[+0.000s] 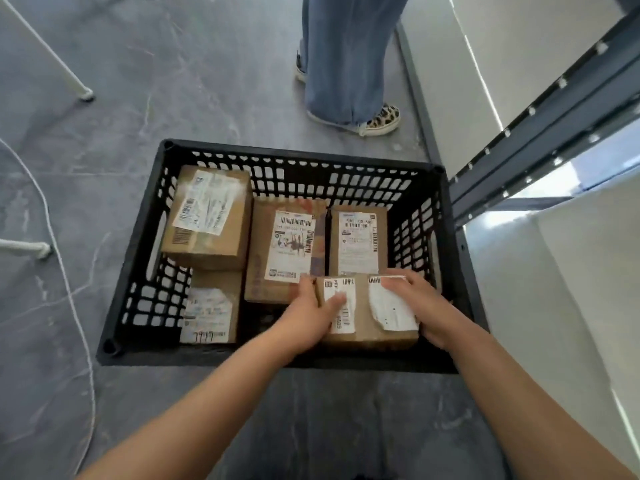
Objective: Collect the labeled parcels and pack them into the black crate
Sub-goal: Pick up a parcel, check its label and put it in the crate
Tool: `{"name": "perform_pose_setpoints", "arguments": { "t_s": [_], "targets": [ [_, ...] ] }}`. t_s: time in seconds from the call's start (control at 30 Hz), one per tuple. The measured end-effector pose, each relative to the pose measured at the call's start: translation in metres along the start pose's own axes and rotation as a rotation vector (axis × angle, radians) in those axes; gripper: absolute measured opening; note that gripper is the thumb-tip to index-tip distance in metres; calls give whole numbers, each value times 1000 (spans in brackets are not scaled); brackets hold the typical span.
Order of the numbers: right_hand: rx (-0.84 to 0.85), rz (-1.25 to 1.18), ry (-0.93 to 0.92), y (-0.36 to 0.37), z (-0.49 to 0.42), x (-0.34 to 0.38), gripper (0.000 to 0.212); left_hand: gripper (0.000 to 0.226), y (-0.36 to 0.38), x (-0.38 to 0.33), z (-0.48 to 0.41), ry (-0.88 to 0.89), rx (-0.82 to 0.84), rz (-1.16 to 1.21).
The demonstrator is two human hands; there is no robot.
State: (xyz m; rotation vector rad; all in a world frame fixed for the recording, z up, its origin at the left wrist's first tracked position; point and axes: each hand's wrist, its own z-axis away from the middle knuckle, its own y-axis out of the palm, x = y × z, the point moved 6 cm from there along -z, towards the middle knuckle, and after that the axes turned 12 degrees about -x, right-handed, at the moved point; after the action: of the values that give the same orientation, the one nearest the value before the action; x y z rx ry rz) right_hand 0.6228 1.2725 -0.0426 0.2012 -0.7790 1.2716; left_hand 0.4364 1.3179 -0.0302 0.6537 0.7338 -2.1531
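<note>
**Both hands grip a parcel at the near right of the crate**

A black perforated plastic crate (pixel 298 154) stands on the grey marbled floor (pixel 138 81), with five brown cardboard parcels inside it, each bearing white shipping labels.

The small brown cardboard parcel with two white labels (pixel 360 306) is in the crate's near right corner, held between both hands. The left hand (pixel 311 306) clasps its left end, the thumb lying across the top on the left label and the fingers wrapped round the side. The right hand (pixel 415 299) clasps the right end, its fingers curled over the far right corner. Whether this parcel rests on the crate bottom cannot be told.

Just beyond it lie two flat parcels side by side: a wide brown box with a barcode label (pixel 284 247) in the middle, and a narrower brown box with a printed label (pixel 358 237) to its right, near the right wall. At the far left a taller brown box with a glossy taped label (pixel 207 216) rises above the others. Near it, at the near left, sits a lower brown box with a torn-edged label (pixel 211 310), partly tucked under the taller one's edge.

Beyond the crate stands another person in wide blue jeans (pixel 346 57) and a leopard-print shoe (pixel 382 119). A dark grey metal shelving rack (pixel 540 133) stands at the right, close to the crate's far right corner. A white cord (pixel 65 282) trails over the floor at the left.
</note>
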Motion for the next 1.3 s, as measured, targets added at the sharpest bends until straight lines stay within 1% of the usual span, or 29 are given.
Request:
{"name": "perform_pose_setpoints", "arguments": {
  "t_s": [0.07, 0.13, 0.2, 0.27, 0.37, 0.47, 0.53, 0.67, 0.73, 0.8, 0.87, 1.03, 1.13, 1.2, 1.3],
  "targets": [
    [-55, -2, 79, 0, 0, -13, 39, 64, 8, 0, -1, 5, 5, 2],
    [-56, 1, 124, -2, -2, -16, 38, 64, 13, -6, -8, 24, 28, -57],
    [-35, 9, 114, -7, -5, -16, 32, 63, 17, -10, -15, 56, 67, -141],
    [-60, 34, 88, -10, -5, -16, 30, 62, 19, -13, -19, 88, 95, -202],
    [-121, 68, 63, -13, 2, -15, 32, 63, 13, -12, -17, 78, 63, -197],
    [-205, 149, -32, -23, 7, -2, 43, 53, 11, -11, -14, 70, 32, -112],
    [-222, 219, -39, -26, 3, 3, 48, 53, 16, -12, -15, 64, 52, -99],
    [-190, 214, 156, -14, -10, -10, 69, 54, 26, -11, -28, 5, 88, -176],
    [-202, 253, 205, -11, -14, -14, 77, 51, 29, -8, -33, -12, 68, -216],
    [-234, 337, 218, -12, -18, -13, 83, 50, 31, -10, -35, 10, 25, -243],
    [-259, 374, 199, -11, -21, -10, 83, 50, 31, -13, -36, 70, -33, -263],
    [-304, 311, 107, -7, -29, -10, 75, 51, 27, -11, -43, 175, -127, -248],
    [-346, 406, 11, -7, -25, -10, 71, 49, 24, -9, -42, 230, -169, -246],
    [-367, 444, -50, -4, -22, -9, 68, 48, 21, -8, -41, 241, -180, -250],
    [-332, 481, -71, 3, -23, -10, 65, 44, 18, -9, -42, 248, -157, -337]
  ]
}}
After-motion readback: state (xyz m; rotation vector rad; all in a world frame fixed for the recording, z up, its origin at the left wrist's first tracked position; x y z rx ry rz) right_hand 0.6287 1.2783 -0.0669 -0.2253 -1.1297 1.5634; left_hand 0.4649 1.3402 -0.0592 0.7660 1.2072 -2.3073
